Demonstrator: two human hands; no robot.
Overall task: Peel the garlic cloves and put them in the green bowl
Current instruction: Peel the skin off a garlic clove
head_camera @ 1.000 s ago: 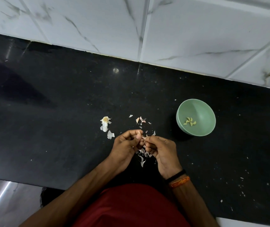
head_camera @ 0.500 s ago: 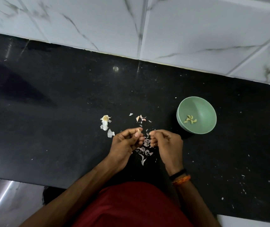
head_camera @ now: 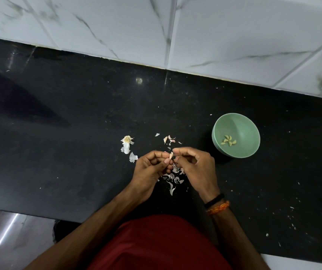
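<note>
While several peeled cloves (head_camera: 228,140) already lie in the green bowl (head_camera: 251,151) at right of centre, the left hand (head_camera: 150,170) and right hand (head_camera: 195,168) together pinch one half-skinned clove (head_camera: 171,155) at centre, with two unpeeled cloves (head_camera: 169,139) waiting just above.

your hands (head_camera: 175,168) are meeting over the peels (head_camera: 172,179) on the counter (head_camera: 58,152); the bowl (head_camera: 240,152), lying to their right, is holding cloves (head_camera: 228,140); the root (head_camera: 127,140) is lying to their left.
</note>
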